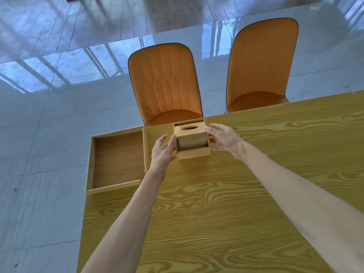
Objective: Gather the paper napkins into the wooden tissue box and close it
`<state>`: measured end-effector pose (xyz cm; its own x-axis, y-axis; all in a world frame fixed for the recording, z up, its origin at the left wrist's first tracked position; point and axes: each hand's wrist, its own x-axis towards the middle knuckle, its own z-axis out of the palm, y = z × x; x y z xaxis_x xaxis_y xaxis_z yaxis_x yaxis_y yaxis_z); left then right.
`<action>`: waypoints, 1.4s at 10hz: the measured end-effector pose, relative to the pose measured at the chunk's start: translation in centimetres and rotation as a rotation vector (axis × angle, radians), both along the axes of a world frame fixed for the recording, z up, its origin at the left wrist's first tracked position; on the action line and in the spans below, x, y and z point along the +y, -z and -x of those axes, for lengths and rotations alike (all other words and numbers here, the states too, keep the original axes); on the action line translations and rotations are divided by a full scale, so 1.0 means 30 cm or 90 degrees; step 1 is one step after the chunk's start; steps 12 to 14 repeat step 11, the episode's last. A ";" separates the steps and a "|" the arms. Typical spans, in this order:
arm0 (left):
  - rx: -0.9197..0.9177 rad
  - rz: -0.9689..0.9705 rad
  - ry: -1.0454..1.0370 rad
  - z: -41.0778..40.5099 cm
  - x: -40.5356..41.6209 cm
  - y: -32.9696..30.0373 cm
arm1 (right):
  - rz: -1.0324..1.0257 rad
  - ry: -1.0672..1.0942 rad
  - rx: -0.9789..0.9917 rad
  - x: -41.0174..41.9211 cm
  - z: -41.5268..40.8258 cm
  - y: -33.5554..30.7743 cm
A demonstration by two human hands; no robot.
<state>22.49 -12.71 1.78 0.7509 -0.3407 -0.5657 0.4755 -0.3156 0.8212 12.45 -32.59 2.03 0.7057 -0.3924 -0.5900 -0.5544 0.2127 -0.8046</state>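
Note:
The wooden tissue box (194, 154) stands near the far edge of the table. Its lid (190, 130), with an oval slot, rests tilted on top and leaves the near part of the box uncovered. A stack of brownish paper napkins (192, 142) shows inside under the lid. My left hand (162, 152) is beside the box's left wall, fingers spread, thumb touching the lid's corner. My right hand (224, 138) hovers at the box's right side, fingers apart, fingertips at the lid's right edge. Neither hand clearly holds anything.
A shallow wooden tray (118, 160) sits at the table's left corner, overhanging the edge. Two orange chairs (165, 83) (262, 64) stand beyond the far edge of the wood-grain table (216, 203). Glossy tiled floor lies all around.

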 end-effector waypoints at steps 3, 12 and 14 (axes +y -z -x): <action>0.012 -0.009 -0.027 0.058 0.033 0.086 | 0.067 0.048 0.015 0.052 0.046 0.086; -0.225 -0.469 0.653 -0.073 0.039 -0.081 | 0.587 -0.403 0.317 0.067 -0.011 -0.079; -0.225 -0.469 0.653 -0.073 0.039 -0.081 | 0.587 -0.403 0.317 0.067 -0.011 -0.079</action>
